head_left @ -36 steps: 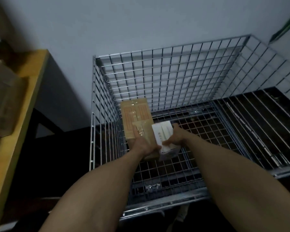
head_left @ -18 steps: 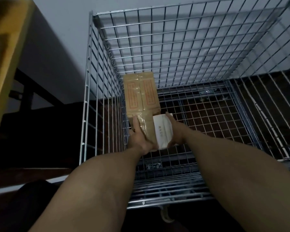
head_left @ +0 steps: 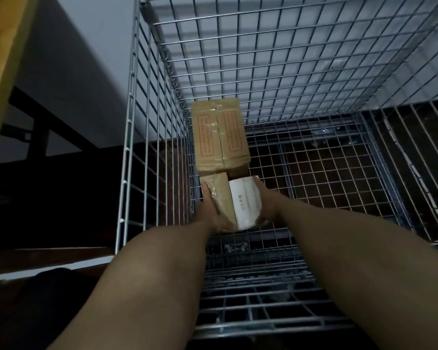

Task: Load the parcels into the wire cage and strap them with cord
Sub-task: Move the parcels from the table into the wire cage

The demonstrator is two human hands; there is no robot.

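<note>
Taped cardboard parcel (head_left: pixel 219 195) in left hand (head_left: pixel 211 215), white box (head_left: pixel 245 202) in right hand (head_left: pixel 267 207)

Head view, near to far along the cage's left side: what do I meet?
Cage's near rim → left hand and right hand → small brown parcel and white parcel, gripped side by side → large taped carton → cage's back mesh wall.
</note>
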